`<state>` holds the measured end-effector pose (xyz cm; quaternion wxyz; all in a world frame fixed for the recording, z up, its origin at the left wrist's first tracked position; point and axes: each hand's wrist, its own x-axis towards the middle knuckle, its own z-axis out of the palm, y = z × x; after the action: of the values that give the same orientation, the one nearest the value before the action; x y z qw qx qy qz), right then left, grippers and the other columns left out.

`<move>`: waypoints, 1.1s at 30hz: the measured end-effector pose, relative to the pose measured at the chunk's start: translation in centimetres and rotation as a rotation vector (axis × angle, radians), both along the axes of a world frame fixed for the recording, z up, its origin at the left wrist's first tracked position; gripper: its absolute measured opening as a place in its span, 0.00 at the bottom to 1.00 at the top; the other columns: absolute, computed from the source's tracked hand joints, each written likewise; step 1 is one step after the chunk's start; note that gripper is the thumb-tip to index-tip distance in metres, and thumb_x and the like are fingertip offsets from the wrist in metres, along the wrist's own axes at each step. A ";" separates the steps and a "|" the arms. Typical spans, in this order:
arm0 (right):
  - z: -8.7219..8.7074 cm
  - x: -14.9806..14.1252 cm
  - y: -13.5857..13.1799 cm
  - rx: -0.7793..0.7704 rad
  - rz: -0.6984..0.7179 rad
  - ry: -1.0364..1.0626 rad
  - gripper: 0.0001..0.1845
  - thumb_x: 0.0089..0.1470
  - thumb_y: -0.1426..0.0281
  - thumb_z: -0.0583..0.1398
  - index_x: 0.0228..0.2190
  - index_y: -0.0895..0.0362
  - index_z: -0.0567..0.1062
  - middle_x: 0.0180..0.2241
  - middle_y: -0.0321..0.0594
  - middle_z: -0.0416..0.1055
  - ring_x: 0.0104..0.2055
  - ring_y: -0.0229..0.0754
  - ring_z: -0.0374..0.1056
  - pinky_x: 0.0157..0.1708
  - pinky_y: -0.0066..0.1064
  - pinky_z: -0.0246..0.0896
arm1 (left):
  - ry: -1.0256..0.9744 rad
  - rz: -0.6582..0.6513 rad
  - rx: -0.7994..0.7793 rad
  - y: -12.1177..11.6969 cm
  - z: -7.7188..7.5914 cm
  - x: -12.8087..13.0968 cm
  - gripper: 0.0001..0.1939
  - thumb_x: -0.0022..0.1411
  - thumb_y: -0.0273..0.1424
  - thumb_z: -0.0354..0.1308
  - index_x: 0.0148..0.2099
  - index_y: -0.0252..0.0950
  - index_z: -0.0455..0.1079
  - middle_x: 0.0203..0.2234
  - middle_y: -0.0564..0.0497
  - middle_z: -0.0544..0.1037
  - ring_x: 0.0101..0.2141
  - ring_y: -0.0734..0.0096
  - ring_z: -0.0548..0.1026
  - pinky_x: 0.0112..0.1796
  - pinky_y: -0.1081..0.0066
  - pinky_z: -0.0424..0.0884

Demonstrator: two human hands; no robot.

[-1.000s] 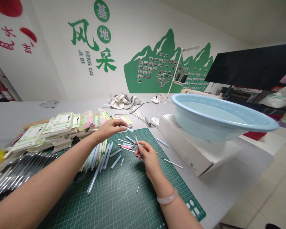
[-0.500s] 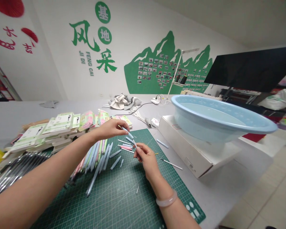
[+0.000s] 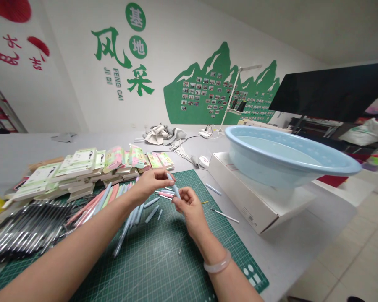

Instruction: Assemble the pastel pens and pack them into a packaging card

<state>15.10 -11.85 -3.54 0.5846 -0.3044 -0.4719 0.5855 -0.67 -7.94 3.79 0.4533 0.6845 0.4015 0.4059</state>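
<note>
A pale blue pen barrel [image 3: 174,187] slants between my two hands over the green cutting mat [image 3: 151,264]. Its upper end is pinched in my left hand [image 3: 156,180], and the fingers of my right hand [image 3: 188,205] close on the lower end. Just left of my right hand lie a loose blue pen part [image 3: 151,214], a pink pen part [image 3: 166,194] and several white refills, partly covered. A thin small piece [image 3: 180,246] rests on the mat below. Under my left forearm spreads a pile of coloured pens [image 3: 134,218].
Many clear pens with dark ends [image 3: 31,228] lie at left, beneath stacked pen boxes [image 3: 82,161]. A blue basin [image 3: 271,163] of water sits on a white box [image 3: 239,197] at right. A pen refill [image 3: 227,216] and a blue tube [image 3: 213,189] lie beside the mat.
The white refill that showed between my hands is no longer visible. My left hand has come down and the hands are closer together on the blue barrel.
</note>
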 end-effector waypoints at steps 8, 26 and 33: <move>-0.4 -0.5 -0.4 -0.024 -0.027 0.014 0.10 0.44 0.66 0.66 0.26 0.58 0.71 0.21 0.32 0.67 0.22 0.33 0.60 0.23 0.25 0.54 | -0.212 0.167 -0.054 -1.5 -2.7 1.1 0.18 0.51 0.40 0.62 0.42 0.35 0.74 0.31 0.49 0.78 0.33 0.66 0.73 0.35 0.69 0.68; -0.3 -1.1 -1.0 -0.215 0.247 0.230 0.15 0.52 0.60 0.61 0.33 0.60 0.75 0.23 0.37 0.68 0.19 0.29 0.53 0.17 0.20 0.42 | -0.300 0.120 -0.081 -2.1 -3.5 0.9 0.19 0.55 0.39 0.60 0.47 0.35 0.73 0.35 0.47 0.78 0.37 0.65 0.74 0.40 0.68 0.68; -0.4 -1.1 -1.1 -0.241 0.232 0.260 0.13 0.47 0.63 0.65 0.30 0.61 0.75 0.23 0.36 0.68 0.22 0.30 0.59 0.20 0.19 0.52 | -0.390 0.100 -0.115 -2.2 -3.6 1.0 0.18 0.55 0.37 0.60 0.47 0.35 0.73 0.34 0.47 0.77 0.35 0.68 0.73 0.38 0.71 0.68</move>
<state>14.01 -12.91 -3.91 0.5286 -0.2379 -0.3511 0.7354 0.37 -10.18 0.20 0.5401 0.5453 0.3622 0.5289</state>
